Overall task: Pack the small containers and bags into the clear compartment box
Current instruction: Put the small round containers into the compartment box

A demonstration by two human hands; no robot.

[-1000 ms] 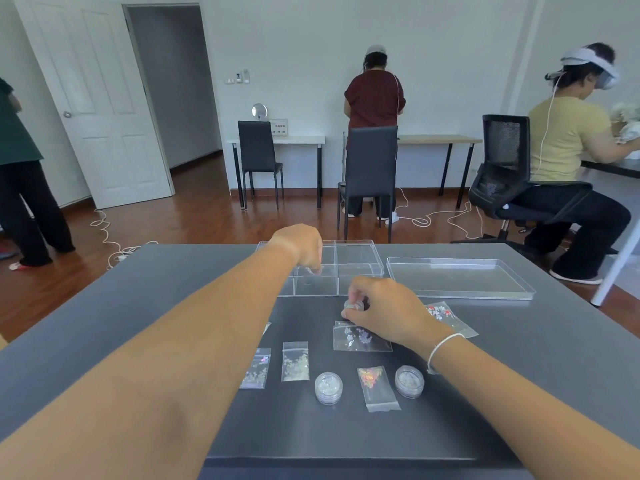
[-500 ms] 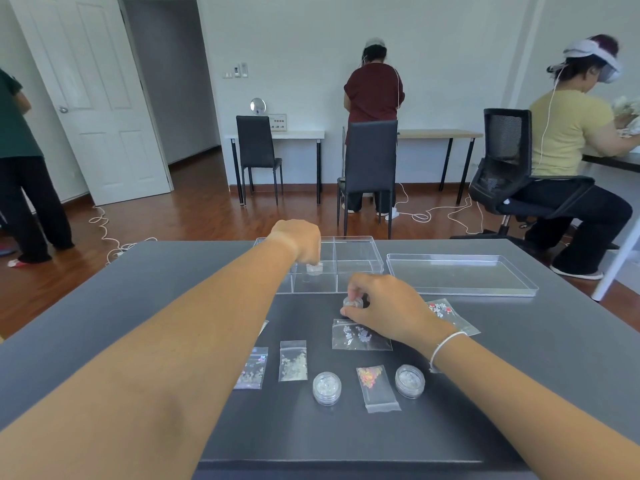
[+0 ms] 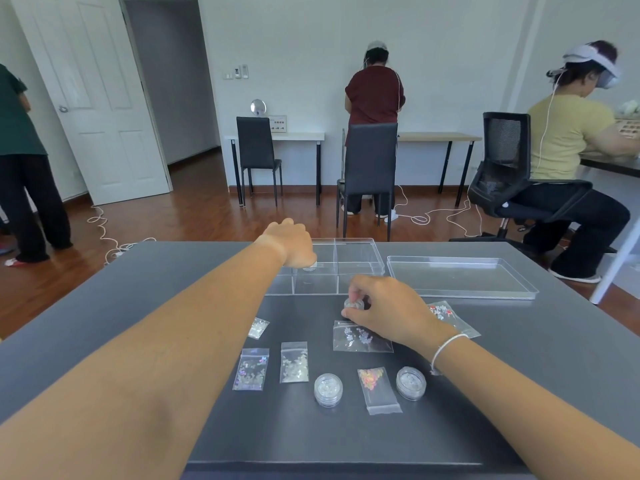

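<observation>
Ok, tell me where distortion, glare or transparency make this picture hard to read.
Head view: the wide-angle lens stretches both forearms and bows the door frame; the clear compartment box and its lid show mostly as edges and glints; the left hand hides what it lowers; the right hand half-covers a small container.

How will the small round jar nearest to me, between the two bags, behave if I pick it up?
The round jar looks like clear, rigid plastic, so it should stay stiff when pinched. It is low and wide, standing flat on the table, so tipping seems unlikely; on its side it could roll. Its smooth wall may be slightly slippery.
</observation>
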